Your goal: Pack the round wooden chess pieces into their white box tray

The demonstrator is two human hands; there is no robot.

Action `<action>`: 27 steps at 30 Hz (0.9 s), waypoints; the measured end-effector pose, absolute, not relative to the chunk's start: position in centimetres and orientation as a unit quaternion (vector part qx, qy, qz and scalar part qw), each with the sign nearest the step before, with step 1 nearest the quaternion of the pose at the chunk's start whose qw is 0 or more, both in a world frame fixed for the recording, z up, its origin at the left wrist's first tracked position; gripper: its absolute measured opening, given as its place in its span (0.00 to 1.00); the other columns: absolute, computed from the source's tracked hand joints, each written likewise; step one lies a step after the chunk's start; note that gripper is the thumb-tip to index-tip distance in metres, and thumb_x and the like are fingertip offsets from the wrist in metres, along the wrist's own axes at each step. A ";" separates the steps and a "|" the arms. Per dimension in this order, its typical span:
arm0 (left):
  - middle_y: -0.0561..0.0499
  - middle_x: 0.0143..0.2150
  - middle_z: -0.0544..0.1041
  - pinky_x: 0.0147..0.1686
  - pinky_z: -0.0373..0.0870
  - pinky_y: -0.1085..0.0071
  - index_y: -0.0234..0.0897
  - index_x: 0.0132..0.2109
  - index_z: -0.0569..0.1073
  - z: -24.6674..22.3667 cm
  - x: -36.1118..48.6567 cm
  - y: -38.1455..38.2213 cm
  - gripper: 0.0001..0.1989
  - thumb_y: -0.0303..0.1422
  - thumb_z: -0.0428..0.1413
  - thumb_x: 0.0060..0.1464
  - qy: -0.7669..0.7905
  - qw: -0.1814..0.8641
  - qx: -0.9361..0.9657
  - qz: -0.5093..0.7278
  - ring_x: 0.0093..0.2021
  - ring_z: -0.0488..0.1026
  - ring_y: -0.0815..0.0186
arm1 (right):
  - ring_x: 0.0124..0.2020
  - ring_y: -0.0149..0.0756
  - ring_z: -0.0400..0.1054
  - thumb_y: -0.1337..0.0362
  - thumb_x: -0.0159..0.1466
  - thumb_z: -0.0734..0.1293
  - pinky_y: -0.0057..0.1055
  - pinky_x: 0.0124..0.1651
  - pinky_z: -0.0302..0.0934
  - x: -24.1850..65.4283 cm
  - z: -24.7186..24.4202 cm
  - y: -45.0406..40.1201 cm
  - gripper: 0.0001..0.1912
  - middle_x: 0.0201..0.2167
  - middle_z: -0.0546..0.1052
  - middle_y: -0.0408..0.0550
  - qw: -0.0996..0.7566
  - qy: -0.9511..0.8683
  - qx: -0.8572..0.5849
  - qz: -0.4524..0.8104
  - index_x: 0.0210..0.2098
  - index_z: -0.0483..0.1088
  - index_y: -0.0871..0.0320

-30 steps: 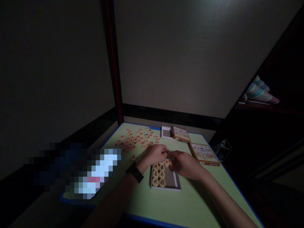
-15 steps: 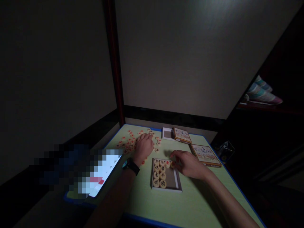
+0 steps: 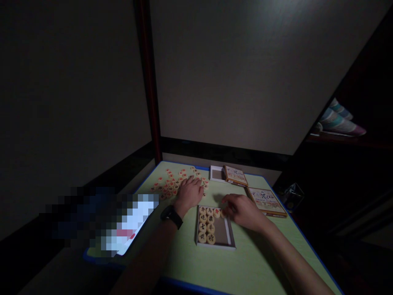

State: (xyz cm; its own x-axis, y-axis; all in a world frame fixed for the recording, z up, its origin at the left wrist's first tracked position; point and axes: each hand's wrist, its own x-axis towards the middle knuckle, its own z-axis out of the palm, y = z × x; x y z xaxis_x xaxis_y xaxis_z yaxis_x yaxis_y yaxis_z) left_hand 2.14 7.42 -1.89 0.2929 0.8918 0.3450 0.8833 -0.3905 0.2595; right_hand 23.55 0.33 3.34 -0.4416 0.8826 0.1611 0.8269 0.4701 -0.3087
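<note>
Round wooden game pieces (image 3: pixel 170 187) with red or black characters lie scattered on the green table (image 3: pixel 190 262). My left hand (image 3: pixel 190 191), a dark watch on its wrist, rests palm down over the right part of the pile with fingers spread. A shallow box (image 3: pixel 220 231) stands nearer to me, with two columns of black-marked pieces (image 3: pixel 210 227) at its left and a red-marked piece (image 3: pixel 217 212) in its top row. My right hand (image 3: pixel 241 209) is over the box's upper right corner, fingers curled beside another piece (image 3: pixel 222 213); its fingertips are partly hidden.
An open tray (image 3: pixel 217 173) and a patterned box (image 3: pixel 236 175) stand at the back edge. Another patterned box (image 3: pixel 267 201) lies at the right. A lit screen (image 3: pixel 132 225), partly pixelated, is at the left edge. Walls rise behind the table.
My left hand has shifted slightly right and toward me across the pile, uncovering some pieces at its left. My right hand has barely moved.
</note>
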 end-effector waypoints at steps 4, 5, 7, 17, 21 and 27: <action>0.41 0.60 0.72 0.65 0.56 0.57 0.32 0.58 0.71 -1.9 1.8 7.9 0.19 0.30 0.45 0.64 0.558 -0.015 0.799 0.224 0.64 0.63 0.56 | 0.31 0.37 0.70 0.72 0.54 0.61 0.28 0.33 0.54 23.7 3.1 0.6 0.15 0.33 0.79 0.49 0.147 -0.845 -0.507 0.081 0.38 0.76 0.58; 0.41 0.61 0.72 0.65 0.56 0.59 0.31 0.59 0.70 -1.7 1.5 8.1 0.20 0.28 0.44 0.64 0.569 -0.027 0.793 0.215 0.64 0.63 0.57 | 0.32 0.37 0.70 0.72 0.54 0.61 0.28 0.33 0.54 23.7 3.0 0.7 0.15 0.33 0.80 0.49 0.148 -0.845 -0.508 0.079 0.37 0.76 0.58; 0.39 0.60 0.72 0.64 0.58 0.63 0.30 0.60 0.69 -0.9 0.9 8.7 0.21 0.24 0.44 0.62 0.602 -0.046 0.775 0.183 0.63 0.65 0.59 | 0.32 0.37 0.71 0.72 0.55 0.61 0.28 0.34 0.54 23.8 2.8 1.0 0.15 0.32 0.80 0.49 0.154 -0.842 -0.512 0.072 0.38 0.76 0.58; 0.39 0.49 0.79 0.48 0.71 0.68 0.36 0.49 0.78 3.2 -2.4 13.6 0.19 0.19 0.53 0.52 0.645 0.000 0.764 0.028 0.50 0.76 0.58 | 0.24 0.38 0.71 0.58 0.66 0.55 0.29 0.31 0.56 24.4 0.6 2.3 0.19 0.22 0.78 0.46 0.253 -0.788 -0.561 0.036 0.42 0.75 0.58; 0.36 0.51 0.78 0.47 0.71 0.67 0.34 0.47 0.78 3.3 -2.4 14.8 0.16 0.20 0.54 0.53 0.640 0.010 0.768 -0.007 0.50 0.76 0.55 | 0.27 0.39 0.74 0.57 0.68 0.53 0.30 0.32 0.58 24.8 -0.1 2.8 0.21 0.24 0.79 0.46 0.252 -0.780 -0.573 0.013 0.45 0.74 0.57; 0.32 0.49 0.78 0.49 0.71 0.65 0.29 0.47 0.77 3.1 -2.1 15.1 0.16 0.18 0.52 0.54 0.617 0.017 0.787 -0.011 0.53 0.75 0.53 | 0.30 0.40 0.77 0.59 0.68 0.54 0.29 0.33 0.59 24.8 -0.2 2.8 0.19 0.29 0.82 0.48 0.206 -0.785 -0.584 -0.032 0.47 0.74 0.56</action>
